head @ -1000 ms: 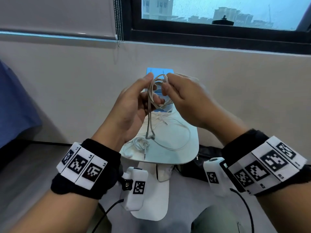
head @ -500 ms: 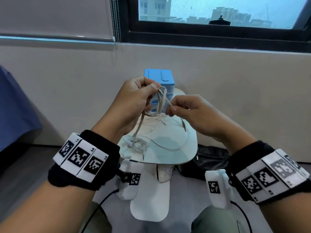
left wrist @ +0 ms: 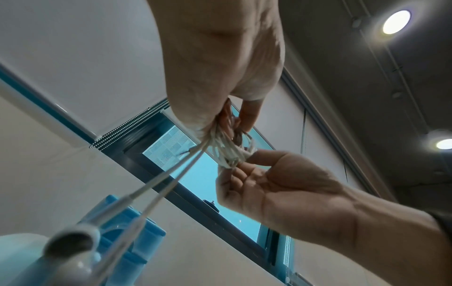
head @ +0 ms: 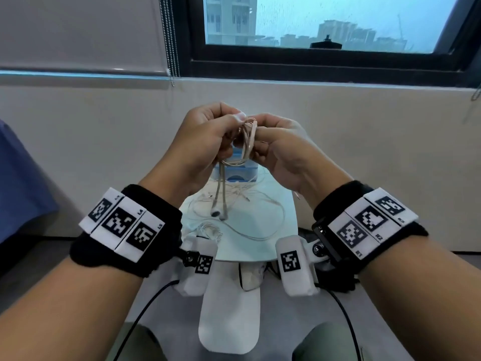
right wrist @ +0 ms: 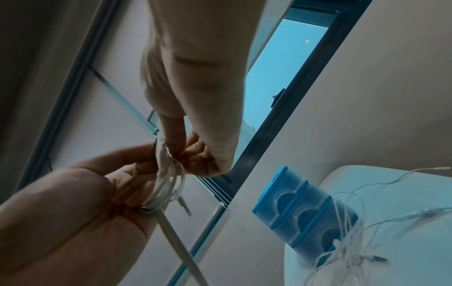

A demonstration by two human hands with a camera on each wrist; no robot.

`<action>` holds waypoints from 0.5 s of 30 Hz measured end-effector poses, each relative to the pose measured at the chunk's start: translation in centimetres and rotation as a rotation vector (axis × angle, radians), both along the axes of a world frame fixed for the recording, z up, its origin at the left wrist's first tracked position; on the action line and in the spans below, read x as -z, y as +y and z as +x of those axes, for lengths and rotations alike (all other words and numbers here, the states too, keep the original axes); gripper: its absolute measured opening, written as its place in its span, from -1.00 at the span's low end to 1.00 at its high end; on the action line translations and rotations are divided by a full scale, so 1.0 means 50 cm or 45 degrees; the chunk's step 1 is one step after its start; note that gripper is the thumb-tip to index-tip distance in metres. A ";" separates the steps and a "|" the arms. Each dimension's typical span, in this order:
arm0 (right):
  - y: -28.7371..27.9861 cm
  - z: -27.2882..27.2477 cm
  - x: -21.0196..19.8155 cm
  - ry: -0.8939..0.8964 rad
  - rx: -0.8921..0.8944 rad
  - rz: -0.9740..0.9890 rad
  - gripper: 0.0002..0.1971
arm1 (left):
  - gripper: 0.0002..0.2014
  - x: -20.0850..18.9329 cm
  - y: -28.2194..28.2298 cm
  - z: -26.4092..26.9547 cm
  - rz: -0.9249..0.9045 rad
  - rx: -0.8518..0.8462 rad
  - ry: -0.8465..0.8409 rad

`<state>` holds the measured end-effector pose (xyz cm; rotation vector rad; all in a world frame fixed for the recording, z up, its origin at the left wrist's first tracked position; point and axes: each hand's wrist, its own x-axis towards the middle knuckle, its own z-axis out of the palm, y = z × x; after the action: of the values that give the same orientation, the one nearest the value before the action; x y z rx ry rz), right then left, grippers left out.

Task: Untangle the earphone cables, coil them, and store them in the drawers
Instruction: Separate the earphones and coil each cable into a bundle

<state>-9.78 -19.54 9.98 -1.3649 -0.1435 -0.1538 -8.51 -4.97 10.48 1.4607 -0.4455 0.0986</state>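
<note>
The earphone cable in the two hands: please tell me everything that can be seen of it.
The earphone cable is thin and pale, pinkish-beige, and looks rubbery. Most of it is gathered into a small coil of several loops, held in the air above the white table. The left hand grips the coil and the right hand pinches it at the top. Two strands hang down, each ending in an earbud. The plug dangles free under the coil.

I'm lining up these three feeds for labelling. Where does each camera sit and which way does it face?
Head: on the head, looking forward and down at both hands, wristbands and the table.
Left wrist: under the left hand, looking up at ceiling lights.
Right wrist: under the right hand, looking up at the window.
Shared: the coiled earphone cable, the blue drawers.
</note>
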 end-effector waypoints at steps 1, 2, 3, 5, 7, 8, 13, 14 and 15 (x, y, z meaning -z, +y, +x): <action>0.002 0.001 -0.008 0.022 -0.027 0.046 -0.85 | -0.83 -0.003 0.001 0.003 0.023 -0.045 -0.042; 0.005 0.003 -0.016 0.039 -0.056 0.074 -0.82 | -0.83 -0.006 0.003 0.006 0.028 -0.079 -0.077; 0.008 0.003 -0.021 0.056 -0.088 0.088 -0.78 | -0.82 -0.010 0.003 0.009 0.024 -0.099 -0.102; 0.012 -0.001 -0.033 0.085 -0.159 0.108 -0.72 | -0.83 -0.019 0.002 0.016 0.019 -0.113 -0.138; 0.010 -0.003 -0.040 0.118 -0.247 0.194 -0.69 | -0.84 -0.025 0.002 0.023 0.030 -0.101 -0.169; 0.008 -0.005 -0.043 0.129 -0.288 0.239 -0.70 | -0.84 -0.027 0.001 0.025 0.037 -0.087 -0.186; 0.009 -0.013 -0.053 0.078 -0.347 0.126 -0.85 | -0.87 -0.035 0.001 0.034 0.059 -0.003 -0.211; 0.009 -0.015 -0.056 0.058 -0.341 0.089 -0.86 | -0.88 -0.038 0.003 0.035 0.074 0.001 -0.202; 0.007 -0.015 -0.058 0.048 -0.337 0.059 -0.85 | -0.89 -0.041 0.003 0.036 0.098 -0.002 -0.195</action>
<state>-10.54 -19.17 12.89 -1.2891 -0.2853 0.0898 -6.72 -4.80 12.53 1.5348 -0.5779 0.1972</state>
